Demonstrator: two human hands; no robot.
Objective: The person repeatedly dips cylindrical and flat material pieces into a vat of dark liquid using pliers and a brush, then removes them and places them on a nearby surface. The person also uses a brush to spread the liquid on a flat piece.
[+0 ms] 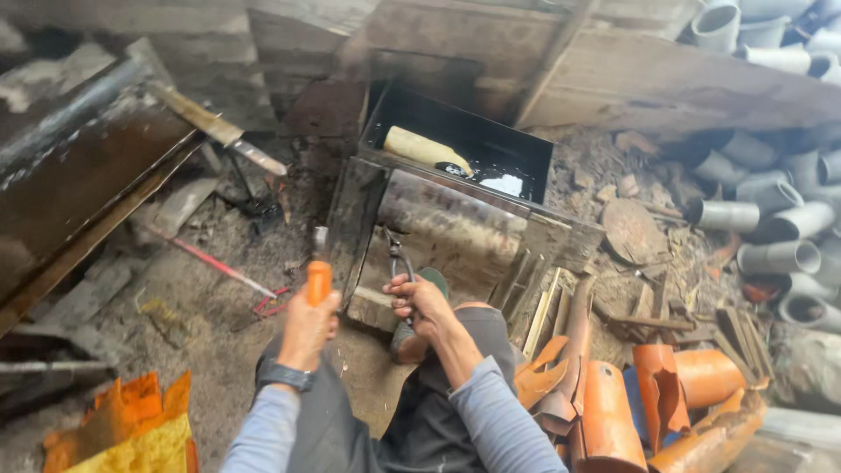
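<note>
**Hammer and pliers working a metal sheet on a dirt floor**

Dirt floor [219, 289] of a cluttered workshop is filling the view, with scrap boards behind, grey pipe sections [771, 210] piling up at right and orange pipe offcuts [613, 412] lying by the person's right knee. The left hand [308, 328] is clenching the orange handle of a hammer [319, 278], head up and blurred, just beside the left edge of a dark bent metal sheet [438, 236]. The right hand [419, 302] is squeezing the grips of pliers [399, 263], whose tips are reaching the sheet's lower edge; whether they are actually biting it, cannot tell. Sheet is leaning in front of the knees, against a black tray [526, 149] of dark liquid with a pale cylinder [425, 149] lying in it. A red-handled tool [219, 267] is lying on the dirt at left. Judging by the pose, the step in hand is 1 of shaping: pliers steadying, hammer striking. Next blow is calling for a firm plier hold and the hammer landing clear of the fingers.
</note>
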